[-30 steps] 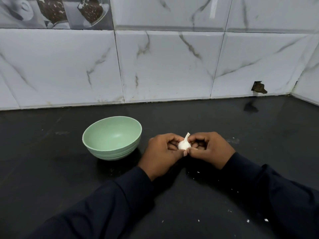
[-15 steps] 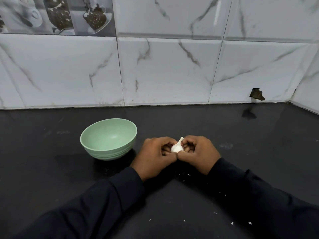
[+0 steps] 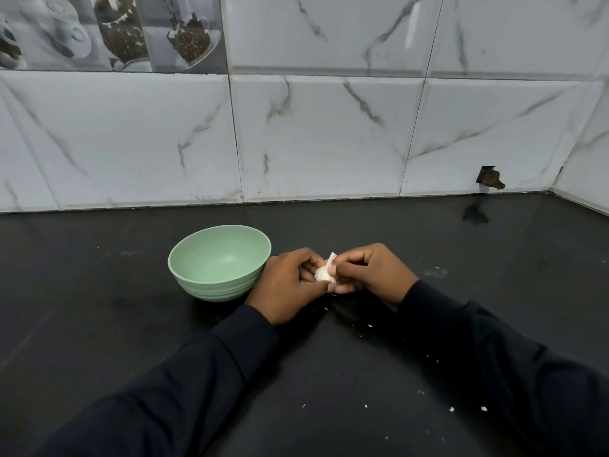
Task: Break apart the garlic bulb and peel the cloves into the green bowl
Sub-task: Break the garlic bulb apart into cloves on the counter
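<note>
A small white garlic bulb [image 3: 324,274] sits between two hands over the middle of a black counter [image 3: 99,308], with a papery twist of skin standing up from its top. The left hand [image 3: 290,285] curls its fingers and thumb round the left side of the bulb, and the right hand [image 3: 372,272] pinches it from the right with its thumb tip pressed against the white skin. The fingers cover most of the bulb, so it is hard to tell whether any clove has come loose. Just to the left, almost touching the left hand, stands a green bowl [image 3: 214,288] with nothing visible inside it. A few white flecks of skin [image 3: 365,406] lie scattered on the counter nearer the camera, between two dark sleeves [image 3: 197,390]. Behind the counter is a wall of grey marbled tiles [image 3: 329,143]. The step in hand appears to be breaking the bulb apart, early in the task. The next move likely calls for both thumbs to pry the cloves apart while the fingers hold the bulb firmly.
</note>
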